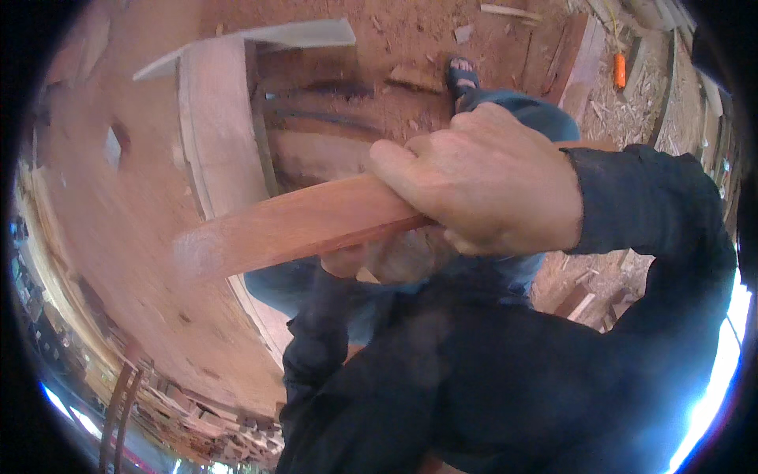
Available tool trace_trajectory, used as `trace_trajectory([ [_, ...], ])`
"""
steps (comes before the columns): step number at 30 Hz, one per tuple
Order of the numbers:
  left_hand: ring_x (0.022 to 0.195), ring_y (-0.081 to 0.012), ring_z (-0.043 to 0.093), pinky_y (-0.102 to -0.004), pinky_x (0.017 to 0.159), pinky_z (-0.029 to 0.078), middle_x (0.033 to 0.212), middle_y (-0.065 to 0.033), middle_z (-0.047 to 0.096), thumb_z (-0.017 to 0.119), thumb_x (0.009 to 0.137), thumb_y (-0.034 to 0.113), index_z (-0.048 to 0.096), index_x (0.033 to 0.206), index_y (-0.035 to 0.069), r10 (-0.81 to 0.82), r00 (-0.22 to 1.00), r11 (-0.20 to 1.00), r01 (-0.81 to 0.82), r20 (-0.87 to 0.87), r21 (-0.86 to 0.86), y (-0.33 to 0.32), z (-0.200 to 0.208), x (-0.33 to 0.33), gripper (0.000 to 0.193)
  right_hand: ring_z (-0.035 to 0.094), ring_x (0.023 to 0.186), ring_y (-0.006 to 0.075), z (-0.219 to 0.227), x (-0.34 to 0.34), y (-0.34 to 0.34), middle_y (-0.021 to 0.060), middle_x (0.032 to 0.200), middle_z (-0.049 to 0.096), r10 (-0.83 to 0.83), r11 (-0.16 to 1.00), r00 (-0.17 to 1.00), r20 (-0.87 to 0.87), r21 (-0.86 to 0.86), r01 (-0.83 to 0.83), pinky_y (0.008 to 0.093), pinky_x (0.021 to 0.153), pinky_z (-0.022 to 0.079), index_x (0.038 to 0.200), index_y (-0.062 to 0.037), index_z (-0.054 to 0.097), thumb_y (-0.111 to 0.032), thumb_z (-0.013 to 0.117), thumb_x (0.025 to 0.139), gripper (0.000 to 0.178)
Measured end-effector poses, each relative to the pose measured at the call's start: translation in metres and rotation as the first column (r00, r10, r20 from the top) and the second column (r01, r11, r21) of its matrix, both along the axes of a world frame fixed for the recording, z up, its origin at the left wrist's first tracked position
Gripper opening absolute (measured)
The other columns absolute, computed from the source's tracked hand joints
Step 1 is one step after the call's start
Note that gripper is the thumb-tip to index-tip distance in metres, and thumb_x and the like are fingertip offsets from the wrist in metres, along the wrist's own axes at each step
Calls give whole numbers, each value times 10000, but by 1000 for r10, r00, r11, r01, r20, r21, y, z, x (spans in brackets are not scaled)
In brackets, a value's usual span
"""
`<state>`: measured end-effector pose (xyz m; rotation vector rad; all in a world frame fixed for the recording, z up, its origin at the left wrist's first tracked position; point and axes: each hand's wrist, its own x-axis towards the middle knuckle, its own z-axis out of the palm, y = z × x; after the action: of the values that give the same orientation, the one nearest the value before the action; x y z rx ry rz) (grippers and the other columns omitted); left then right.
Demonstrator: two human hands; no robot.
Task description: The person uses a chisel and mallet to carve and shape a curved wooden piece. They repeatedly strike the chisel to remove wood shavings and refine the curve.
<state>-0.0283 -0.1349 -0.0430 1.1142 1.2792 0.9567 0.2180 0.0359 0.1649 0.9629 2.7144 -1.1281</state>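
Note:
My right hand (489,178) is wrapped round a reddish-brown wooden strip (308,221), gripping it from above. The strip's left end reaches out over the pale wooden beam and looks blurred; a bit of wood shows again just right of my wrist. Underneath the strip, close to my lap, my left hand (345,261) is only partly visible. Its fingers are mostly hidden by the strip and my right hand, so what it holds or touches cannot be made out. Both forearms wear dark sleeves.
A pale wooden beam (217,118) with a crosspiece (308,35) on its far end lies left of my legs. My sandalled foot (462,75) rests on reddish ground. An orange cylindrical object (620,71) is near wood shavings (624,118) at far right. Wood scraps (213,423) are piled lower left.

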Motion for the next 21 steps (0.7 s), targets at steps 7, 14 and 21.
trace_trajectory([
  [7,999,-215,666,-390,835,546,1137,-104,697,767,898,146,670,1186,55,24,999,995,-21,-34,94,-11,-20,11,317,706,689,384,13,-16,-11,172,784,687,-48,982,959,-279,164,97,501,608,552,1046,-26,508,-116,744,718,413],
  [14,911,-207,676,-383,752,564,1095,-103,698,745,915,105,654,1202,50,282,958,958,-279,49,-65,-46,-40,67,306,734,782,375,-25,8,-32,179,814,707,159,987,987,14,8,-159,471,656,588,999,-9,626,-149,744,750,309],
  [21,824,-199,685,-376,670,582,1053,-102,699,722,932,65,638,1218,44,259,940,959,-277,222,54,59,59,40,299,658,856,472,5,17,-13,202,844,672,-290,957,952,-101,-32,288,511,718,518,1191,-42,531,-139,844,689,599],
])
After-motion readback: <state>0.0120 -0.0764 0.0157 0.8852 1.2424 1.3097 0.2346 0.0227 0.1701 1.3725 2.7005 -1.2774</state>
